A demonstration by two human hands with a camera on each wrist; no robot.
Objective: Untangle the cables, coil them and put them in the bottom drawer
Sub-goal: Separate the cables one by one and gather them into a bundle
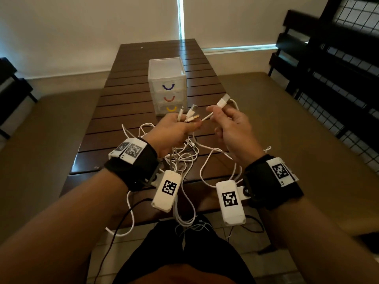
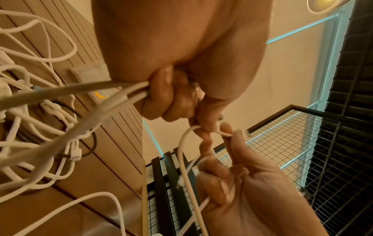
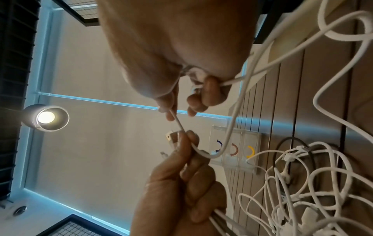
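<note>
Gripping a bunch of white cables in a closed fist, the left hand sits above the near half of the counter, with several plug ends sticking up out of the curled fingers. The right hand is just beside it, its thumb and forefinger pinching one white cable just below its USB plug, which points up and away from the fingers; the other fingers are loosely curled. A short stretch of that cable runs between the two hands. Below the fists the rest of the cables hang in a tangled mass, part lying on the counter near its front edge, part drooping over that edge toward the person's lap. The clear three-drawer organizer stands mid-counter beyond the hands, all drawers closed; the bottom drawer has a yellow handle.
</note>
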